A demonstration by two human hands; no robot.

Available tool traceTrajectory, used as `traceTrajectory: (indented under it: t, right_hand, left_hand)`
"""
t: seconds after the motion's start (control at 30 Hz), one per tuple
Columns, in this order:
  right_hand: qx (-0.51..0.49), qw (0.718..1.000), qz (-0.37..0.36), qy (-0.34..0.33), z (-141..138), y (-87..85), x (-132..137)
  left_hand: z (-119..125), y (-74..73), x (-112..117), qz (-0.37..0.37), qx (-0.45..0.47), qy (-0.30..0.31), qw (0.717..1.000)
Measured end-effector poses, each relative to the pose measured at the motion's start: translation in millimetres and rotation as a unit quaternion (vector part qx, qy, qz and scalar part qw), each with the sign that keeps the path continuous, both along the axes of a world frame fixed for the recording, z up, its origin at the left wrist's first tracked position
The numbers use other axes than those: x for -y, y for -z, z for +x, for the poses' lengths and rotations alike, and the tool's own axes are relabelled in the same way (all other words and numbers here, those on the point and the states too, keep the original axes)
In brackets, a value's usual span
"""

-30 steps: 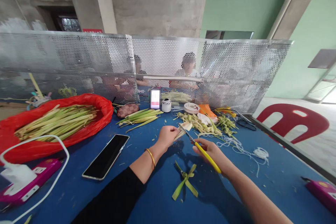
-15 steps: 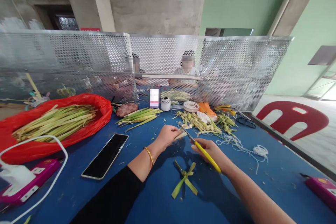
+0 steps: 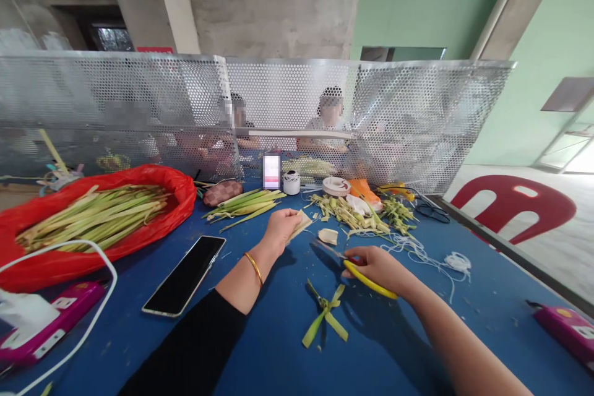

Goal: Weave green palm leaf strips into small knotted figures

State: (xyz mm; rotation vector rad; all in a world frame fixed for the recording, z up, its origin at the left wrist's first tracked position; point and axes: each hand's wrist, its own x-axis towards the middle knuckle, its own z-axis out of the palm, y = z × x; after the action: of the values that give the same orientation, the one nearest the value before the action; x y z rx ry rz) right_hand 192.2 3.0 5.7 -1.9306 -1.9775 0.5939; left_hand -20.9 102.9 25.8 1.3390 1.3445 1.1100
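My left hand (image 3: 281, 229), with a gold bangle at the wrist, pinches a pale strip of leaf (image 3: 301, 224) above the blue table. In my right hand (image 3: 378, 265) is a pair of scissors with yellow handles (image 3: 371, 283); the blades point left, apart from the strip. A cut pale leaf piece (image 3: 328, 236) lies just beyond the blades. Nearer to me rests a green star-shaped piece of folded leaf strips (image 3: 326, 314), its arms spread on the table.
Left are a red bag of long leaves (image 3: 93, 216), a black phone (image 3: 185, 275) and a purple power strip (image 3: 53, 322). Leaf scraps (image 3: 348, 213), white string (image 3: 417, 250) and a tape roll (image 3: 336, 186) lie ahead. A perforated metal screen (image 3: 292, 96) closes the back; people sit behind it.
The strip in my left hand has come away from the scissors, moving left and up. A cut piece now lies on the table. The scissors have dropped lower and turned flatter.
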Motion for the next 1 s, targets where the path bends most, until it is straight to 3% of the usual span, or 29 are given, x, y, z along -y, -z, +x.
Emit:
traceTrajectory:
  t: [0.23,0.4,0.57,0.63,0.7,0.8,0.9,1.0]
  right_hand:
    - [0.112,0.983,0.04,0.141,11.7,-1.2,-2.3]
    - [0.218,0.973,0.048,0.053,11.6,-1.2,1.3]
    - [0.227,0.968,0.081,0.07,8.6,-5.1,5.4]
    - [0.127,0.976,0.141,0.104,4.4,-10.7,6.7]
    - [-0.085,0.973,0.183,0.115,-5.0,-15.2,8.5]
    - [-0.401,0.902,0.138,0.074,-25.6,-16.5,12.4]
    - [-0.518,0.847,0.102,0.055,-41.6,-15.0,16.2]
    - [-0.564,0.821,0.078,0.042,-43.9,-15.5,17.9]
  left_hand:
    - [1.2,-1.7,2.4,0.002,0.041,-0.021,0.999]
    - [7.9,-1.3,5.2,0.021,0.066,-0.044,0.997]
    - [15.5,-9.4,16.3,0.034,0.084,-0.037,0.995]
    - [20.7,-12.8,26.2,0.05,0.079,-0.033,0.995]
    - [27.3,-14.9,39.0,0.071,0.067,-0.034,0.995]
    - [37.8,-15.1,59.2,0.125,0.013,0.004,0.992]
    - [44.2,-14.8,72.6,0.155,-0.043,0.061,0.985]
    - [44.6,-16.8,74.8,0.105,0.003,0.077,0.992]
